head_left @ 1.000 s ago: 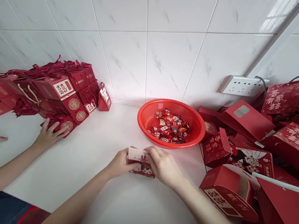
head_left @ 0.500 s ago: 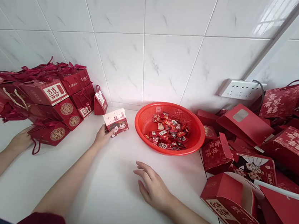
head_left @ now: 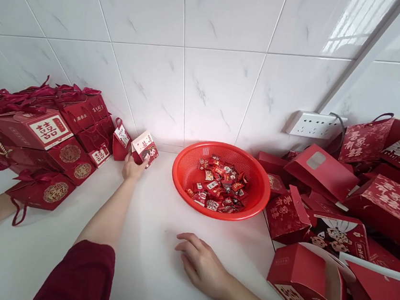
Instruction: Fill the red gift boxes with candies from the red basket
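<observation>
My left hand [head_left: 133, 167] grips a small red and white candy box [head_left: 145, 147] printed with cartoon figures. The box stands near the tiled wall, close beside a small red box with a loop handle [head_left: 121, 140]. My right hand [head_left: 201, 265] is over the white counter with its fingers loosely stretched and nothing in them. Beyond it sits a red plastic basket [head_left: 177, 186] with many wrapped candies [head_left: 219, 183] inside.
Stacked red gift boxes with ribbons [head_left: 48, 130] stand at the left. Another person's hand [head_left: 4, 205] reaches behind the front one. Loose red boxes [head_left: 338, 235] are heaped at the right, below a white power strip [head_left: 313, 125] on the wall.
My left hand has carried the candy box away from me and left, to the small looped box. My right hand has hardly moved. The view has shifted slightly.
</observation>
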### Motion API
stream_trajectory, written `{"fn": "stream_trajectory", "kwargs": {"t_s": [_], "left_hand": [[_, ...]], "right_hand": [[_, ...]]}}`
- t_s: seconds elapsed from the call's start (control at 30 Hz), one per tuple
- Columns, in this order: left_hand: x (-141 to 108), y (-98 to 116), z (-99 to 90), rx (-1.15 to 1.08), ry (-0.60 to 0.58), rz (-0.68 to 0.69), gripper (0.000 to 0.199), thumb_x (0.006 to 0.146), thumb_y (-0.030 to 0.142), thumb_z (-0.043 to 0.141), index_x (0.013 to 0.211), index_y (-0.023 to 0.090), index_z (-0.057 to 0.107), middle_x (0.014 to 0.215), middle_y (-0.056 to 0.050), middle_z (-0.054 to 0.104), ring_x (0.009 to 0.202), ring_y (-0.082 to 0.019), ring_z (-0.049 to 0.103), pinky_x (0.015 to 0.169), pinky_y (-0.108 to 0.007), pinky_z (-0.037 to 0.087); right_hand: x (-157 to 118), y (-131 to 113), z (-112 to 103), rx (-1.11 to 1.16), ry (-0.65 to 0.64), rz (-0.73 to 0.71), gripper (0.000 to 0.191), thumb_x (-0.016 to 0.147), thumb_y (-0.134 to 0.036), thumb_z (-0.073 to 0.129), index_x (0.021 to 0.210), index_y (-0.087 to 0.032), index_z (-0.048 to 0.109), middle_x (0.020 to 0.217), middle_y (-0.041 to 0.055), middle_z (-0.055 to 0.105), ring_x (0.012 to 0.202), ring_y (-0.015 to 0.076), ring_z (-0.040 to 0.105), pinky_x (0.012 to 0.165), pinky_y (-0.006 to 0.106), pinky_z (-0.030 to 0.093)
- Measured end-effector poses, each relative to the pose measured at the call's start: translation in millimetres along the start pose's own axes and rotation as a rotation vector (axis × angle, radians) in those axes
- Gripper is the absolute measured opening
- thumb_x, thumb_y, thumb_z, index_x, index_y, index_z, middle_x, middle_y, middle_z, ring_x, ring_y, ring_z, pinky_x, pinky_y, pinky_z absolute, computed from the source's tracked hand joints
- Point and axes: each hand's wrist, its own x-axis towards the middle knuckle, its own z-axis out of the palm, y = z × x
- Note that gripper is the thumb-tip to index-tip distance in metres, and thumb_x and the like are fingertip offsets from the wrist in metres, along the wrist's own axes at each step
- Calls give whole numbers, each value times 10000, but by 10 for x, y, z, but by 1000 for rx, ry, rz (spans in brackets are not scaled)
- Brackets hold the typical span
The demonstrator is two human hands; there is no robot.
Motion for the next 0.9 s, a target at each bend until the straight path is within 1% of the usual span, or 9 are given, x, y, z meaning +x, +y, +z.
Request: {"fn": "stream_trajectory", "kwargs": {"t_s": [0.07, 0.13, 0.27, 0.33, 0.4, 0.5, 0.63, 0.77, 0.9], "left_hand": [[58, -32, -15, -2, -9, 0, 693, 793, 537, 700, 1348, 173, 500, 1501, -158, 375, 1266, -340, 475, 1033, -526, 418], [88, -58, -2, -2, 5, -28, 748, 765, 565, 712, 1351, 155, 490, 1505, -183, 355, 1271, -368, 463, 1041, -549, 400], [111, -83, 67, -9, 37, -64, 615, 882, 486, 615, 1382, 166, 454, 1468, -158, 397, 1259, -325, 472, 1042, -562, 391], [121, -96, 84, -20, 22, -58, 568, 897, 461, 606, 1365, 168, 471, 1442, -147, 426, 1246, -312, 483, 1034, -556, 402], [131, -116, 79, -42, -24, -28, 525, 893, 451, 618, 1319, 163, 513, 1399, -138, 470, 1232, -303, 495, 1025, -543, 414], [137, -143, 56, -103, -150, 51, 437, 898, 415, 628, 1243, 155, 567, 1289, -116, 562, 1143, -260, 564, 975, -492, 470], [138, -100, 72, -201, -336, 137, 414, 930, 368, 601, 1280, 155, 544, 1208, -102, 613, 985, -205, 636, 866, -422, 545], [168, 77, 199, -256, -471, 199, 378, 940, 356, 589, 1259, 155, 564, 1193, -99, 619, 985, -202, 637, 857, -413, 554], [201, 271, 398, -250, -504, 214, 379, 942, 362, 583, 1258, 153, 562, 1206, -103, 610, 1013, -211, 629, 867, -423, 549]], "right_hand": [[3, -11, -3, 9, 1, -2, 358, 866, -54, 452, 1163, -240, 529, 1320, 86, 553, 1144, 184, 596, 956, 350, 495], [9, -17, -7, 16, 0, -2, 358, 865, -51, 452, 1157, -242, 533, 1311, 83, 559, 1151, 180, 592, 962, 348, 491], [26, -9, -4, 27, -9, 9, 336, 870, -61, 455, 1141, -240, 542, 1300, 82, 566, 1157, 182, 587, 969, 352, 486], [31, 0, 4, 28, -13, 14, 331, 869, -61, 457, 1132, -240, 547, 1295, 76, 571, 1166, 179, 581, 978, 351, 480], [32, 8, 13, 28, -15, 17, 327, 867, -66, 464, 1128, -241, 552, 1290, 68, 574, 1170, 176, 576, 989, 349, 473], [30, 15, 25, 28, -14, 21, 313, 871, -82, 477, 1126, -243, 560, 1283, 62, 580, 1171, 173, 573, 998, 350, 467], [35, 12, 31, 24, -6, 11, 310, 865, -75, 483, 1115, -236, 569, 1256, 67, 596, 1189, 176, 564, 998, 350, 464], [47, 11, 33, 19, -2, 15, 305, 859, -75, 492, 1106, -234, 576, 1239, 65, 608, 1179, 173, 570, 990, 340, 469], [56, 20, 33, 17, 3, 18, 296, 861, -84, 495, 1100, -234, 584, 1236, 60, 611, 1156, 169, 581, 985, 331, 472]]}}
